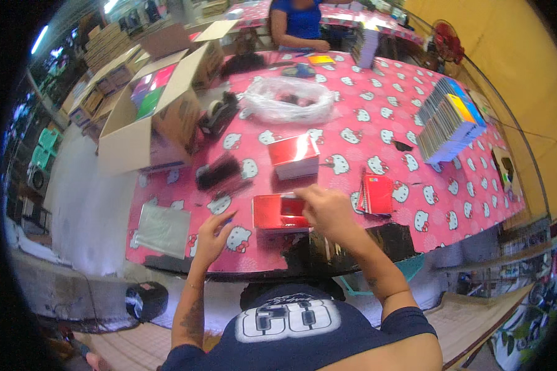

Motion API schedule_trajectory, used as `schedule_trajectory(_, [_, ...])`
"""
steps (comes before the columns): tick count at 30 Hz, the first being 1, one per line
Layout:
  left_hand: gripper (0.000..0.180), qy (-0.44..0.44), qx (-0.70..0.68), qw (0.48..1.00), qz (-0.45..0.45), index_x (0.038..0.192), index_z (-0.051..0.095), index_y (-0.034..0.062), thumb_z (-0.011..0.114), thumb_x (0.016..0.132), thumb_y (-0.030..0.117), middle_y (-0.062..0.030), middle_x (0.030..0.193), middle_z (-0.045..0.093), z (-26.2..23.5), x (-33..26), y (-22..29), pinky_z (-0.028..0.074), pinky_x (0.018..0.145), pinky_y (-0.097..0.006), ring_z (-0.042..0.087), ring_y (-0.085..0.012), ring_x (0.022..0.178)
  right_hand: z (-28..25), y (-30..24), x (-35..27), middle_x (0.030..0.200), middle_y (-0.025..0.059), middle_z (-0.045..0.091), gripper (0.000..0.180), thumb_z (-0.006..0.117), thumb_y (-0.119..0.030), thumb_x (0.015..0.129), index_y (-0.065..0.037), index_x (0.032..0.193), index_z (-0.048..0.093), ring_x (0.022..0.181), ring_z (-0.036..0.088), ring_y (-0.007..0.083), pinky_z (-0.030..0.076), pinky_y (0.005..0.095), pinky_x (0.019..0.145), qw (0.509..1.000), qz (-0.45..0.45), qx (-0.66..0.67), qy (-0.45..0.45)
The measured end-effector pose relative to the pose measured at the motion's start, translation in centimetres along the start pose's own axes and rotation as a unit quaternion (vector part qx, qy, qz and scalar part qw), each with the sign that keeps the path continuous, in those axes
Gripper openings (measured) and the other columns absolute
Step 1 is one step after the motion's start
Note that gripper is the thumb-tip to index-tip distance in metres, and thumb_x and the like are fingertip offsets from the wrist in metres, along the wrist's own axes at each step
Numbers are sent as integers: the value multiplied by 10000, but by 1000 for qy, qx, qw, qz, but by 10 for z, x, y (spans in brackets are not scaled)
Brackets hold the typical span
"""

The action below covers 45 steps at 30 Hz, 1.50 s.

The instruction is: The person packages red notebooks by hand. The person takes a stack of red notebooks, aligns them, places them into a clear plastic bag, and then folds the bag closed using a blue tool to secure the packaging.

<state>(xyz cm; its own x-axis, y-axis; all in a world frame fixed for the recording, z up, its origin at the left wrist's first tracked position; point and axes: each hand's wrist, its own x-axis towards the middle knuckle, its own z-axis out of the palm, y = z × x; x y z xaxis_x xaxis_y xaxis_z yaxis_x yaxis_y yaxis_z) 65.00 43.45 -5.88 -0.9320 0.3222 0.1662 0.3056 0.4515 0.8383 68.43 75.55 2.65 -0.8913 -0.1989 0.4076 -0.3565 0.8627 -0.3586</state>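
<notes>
The person's left hand [211,238] hangs between 8 and 9 o'clock of the red box [275,213], fingers curled; whether it grips the dark sliver at its fingertips cannot be told. The right hand [325,210], at 3 o'clock, bends its fingers over the box's right end, perhaps to steady it; what they pinch is hidden. The box lies close to the body, probably for easy reach. The clear plastic sheet [163,230] at 9 and the red booklets [377,193] at 3 seem kept aside to leave working room. A red-topped block [294,157] stands at 12, with bunched clear plastic [289,101] beyond it. At 2, thin booklets [449,123] sit packed in a row, likely bracing one another; between 10 and 11, an open carton [176,120] borders the pink surface [346,111].
</notes>
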Motion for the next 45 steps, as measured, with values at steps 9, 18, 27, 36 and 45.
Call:
schedule_trajectory(9, [398,164,188,958,141,1209,620,43,702,832,143,-175,1201,613,48,14,11,431,995,-488,572,-380,1141,-68,137,-43,1234,92,624,123,644,-123,801,-132,914,690,1305,493,279,207,652,1136,946,19,-320,38])
schedule_trajectory(18, [351,-31,254,894,368,1154,671,69,651,808,15,-141,1150,679,68,35,45,556,904,-405,665,-321,1066,54,212,-101,1495,134,439,359,665,-155,843,-167,1201,644,1440,341,346,224,697,1107,979,140,-147,-3])
schedule_trajectory(27, [300,-74,76,963,247,1174,633,34,626,875,66,-172,1049,663,58,70,77,522,815,-429,651,-375,920,75,27,-43,1122,80,623,478,762,-94,834,-75,1255,537,1066,577,162,482,334,911,881,153,441,70])
schedule_trajectory(36, [221,64,354,918,166,985,651,20,648,862,204,-144,930,604,46,106,-120,502,781,-446,594,-354,916,80,11,-33,1045,31,665,235,689,46,832,-36,1051,664,970,612,109,490,263,860,819,207,534,31])
schedule_trajectory(45, [163,43,495,850,174,916,585,50,617,805,164,-93,901,588,54,113,-115,508,719,-377,586,-272,890,91,19,-28,1063,25,675,232,675,21,869,-28,1095,666,959,606,96,476,259,865,819,191,541,23])
